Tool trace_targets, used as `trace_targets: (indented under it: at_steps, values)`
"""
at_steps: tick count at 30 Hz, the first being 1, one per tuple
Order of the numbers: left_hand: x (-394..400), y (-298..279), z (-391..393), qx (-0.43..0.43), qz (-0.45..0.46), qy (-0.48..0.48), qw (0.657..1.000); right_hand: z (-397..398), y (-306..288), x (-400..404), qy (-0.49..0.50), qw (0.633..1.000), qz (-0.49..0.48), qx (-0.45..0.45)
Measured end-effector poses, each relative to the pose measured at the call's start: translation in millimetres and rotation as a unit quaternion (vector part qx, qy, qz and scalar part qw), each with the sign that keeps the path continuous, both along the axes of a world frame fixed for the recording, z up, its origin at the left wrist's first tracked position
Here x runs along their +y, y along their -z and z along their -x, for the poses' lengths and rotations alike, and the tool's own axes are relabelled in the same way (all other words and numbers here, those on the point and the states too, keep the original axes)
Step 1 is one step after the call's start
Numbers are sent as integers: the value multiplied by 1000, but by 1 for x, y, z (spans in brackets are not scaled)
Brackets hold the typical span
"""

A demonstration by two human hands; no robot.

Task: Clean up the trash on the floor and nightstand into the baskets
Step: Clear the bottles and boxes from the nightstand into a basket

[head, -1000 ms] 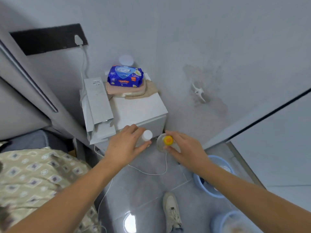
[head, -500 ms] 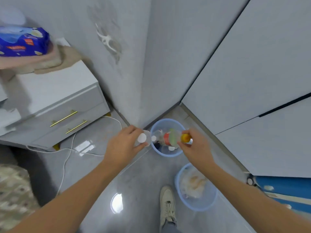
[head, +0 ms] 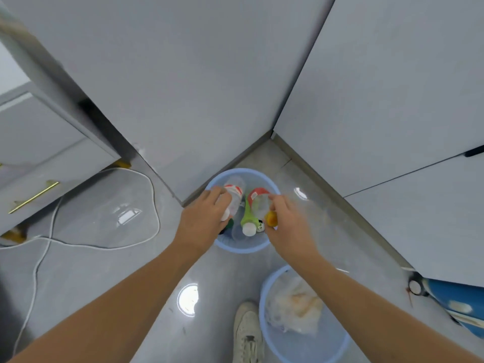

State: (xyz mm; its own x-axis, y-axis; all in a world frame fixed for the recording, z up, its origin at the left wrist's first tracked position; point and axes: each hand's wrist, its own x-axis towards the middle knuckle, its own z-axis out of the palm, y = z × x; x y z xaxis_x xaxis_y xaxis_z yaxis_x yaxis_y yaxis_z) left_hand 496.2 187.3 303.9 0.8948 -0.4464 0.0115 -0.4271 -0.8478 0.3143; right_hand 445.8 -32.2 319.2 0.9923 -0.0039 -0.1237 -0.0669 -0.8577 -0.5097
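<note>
Two empty plastic bottles hang over the far blue basket [head: 243, 248] in the corner of the room, one in each hand of the person clearing up. The left hand [head: 203, 222] is curled around a clear bottle with a red-and-white label [head: 234, 196], its white cap toward the person and its body pointing away, so the long axis runs from wrist toward the wall. The right hand [head: 289, 226] pinches a second clear bottle [head: 259, 203] near its orange cap [head: 271, 218]; that bottle also lies angled away from the person, base toward the corner. Both bottles sit directly above the basket's mouth, just past the fingertips, so a release looks to be all that remains, and neither hand seems better placed than the other. Below them inside the basket lies a green-labelled bottle with a white cap [head: 247, 222], along with other discarded pieces too small to tell apart. Nearer the person than the right hand stands a second blue basket [head: 264, 297] holding crumpled pale wrappers [head: 294, 307], with a white shoe [head: 247, 334] beside it. Out beyond the left forearm a white cable [head: 152, 195] loops across the grey floor below the nightstand [head: 52, 153].
</note>
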Motion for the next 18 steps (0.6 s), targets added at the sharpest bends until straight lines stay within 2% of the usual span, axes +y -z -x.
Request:
trace_targets:
  at_steps: [4, 8, 11, 14, 18]
  values:
    - [-19, 31, -4, 16, -6, 77, 997, -2, 31, 3, -78, 995, 68, -4]
    - [-24, 51, 8, 85, -36, 130, 987, 7, 50, 2, -113, 985, 80, 99]
    - [-18, 55, 15, 137, -46, 146, 979, 14, 58, -6, -97, 980, 43, 170]
    - [-18, 50, 14, 151, -36, 137, 978, 14, 60, -9, -68, 982, 16, 175]
    - [-17, 40, 12, 148, -23, 114, 982, 8, 51, -3, -40, 981, 54, 181]
